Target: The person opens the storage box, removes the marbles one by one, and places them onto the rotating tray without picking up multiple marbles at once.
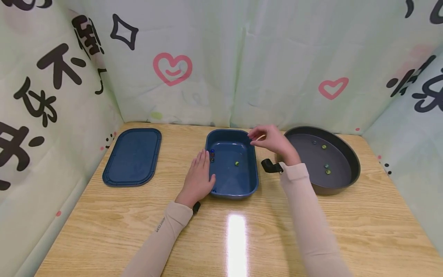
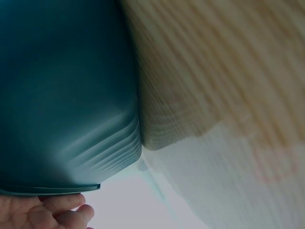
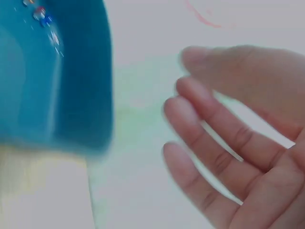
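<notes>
A blue rectangular tub (image 1: 232, 192) stands mid-table. My left hand (image 1: 198, 177) rests on its left rim with straight fingers, and the left wrist view shows fingertips (image 2: 71, 210) against the tub's rim. Inside the tub lie a yellow-green marble (image 1: 237, 164) and, along the left wall, several small marbles, among them a blue one (image 1: 212, 151). My right hand (image 1: 271, 141) hovers by the tub's far right corner. Its fingers are loosely bent and apart from the thumb in the right wrist view, with nothing visible between them.
To the right is a dark round pan (image 1: 313, 184) holding several marbles, one of them yellow-green (image 1: 323, 147); my right forearm passes in front of its left edge. A flat blue lid (image 1: 133, 157) lies at the left. Printed curtains (image 1: 214, 77) enclose the table's back and sides.
</notes>
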{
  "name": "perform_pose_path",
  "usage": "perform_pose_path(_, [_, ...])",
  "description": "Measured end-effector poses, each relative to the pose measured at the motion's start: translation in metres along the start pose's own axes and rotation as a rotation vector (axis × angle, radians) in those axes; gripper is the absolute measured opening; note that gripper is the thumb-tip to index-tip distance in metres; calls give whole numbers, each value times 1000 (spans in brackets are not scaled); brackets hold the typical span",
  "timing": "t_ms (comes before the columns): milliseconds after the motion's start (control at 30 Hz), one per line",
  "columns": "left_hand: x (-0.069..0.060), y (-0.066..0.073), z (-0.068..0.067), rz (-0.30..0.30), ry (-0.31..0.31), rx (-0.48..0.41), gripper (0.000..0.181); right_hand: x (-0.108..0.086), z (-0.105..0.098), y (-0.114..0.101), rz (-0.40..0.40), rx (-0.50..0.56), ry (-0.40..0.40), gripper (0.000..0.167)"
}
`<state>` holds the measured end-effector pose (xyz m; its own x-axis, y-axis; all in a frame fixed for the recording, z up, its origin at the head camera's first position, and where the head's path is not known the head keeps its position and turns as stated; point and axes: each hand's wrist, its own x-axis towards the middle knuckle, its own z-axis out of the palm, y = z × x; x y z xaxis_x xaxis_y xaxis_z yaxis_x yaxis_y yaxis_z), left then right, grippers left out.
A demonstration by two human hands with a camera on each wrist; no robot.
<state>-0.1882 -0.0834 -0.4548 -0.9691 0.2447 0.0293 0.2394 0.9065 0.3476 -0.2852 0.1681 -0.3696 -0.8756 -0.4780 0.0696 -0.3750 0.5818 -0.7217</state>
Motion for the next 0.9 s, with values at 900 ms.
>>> perform_pose_path(900, [1, -1, 1, 16, 6, 0, 74, -101, -111, 93, 271, 11, 303, 19])
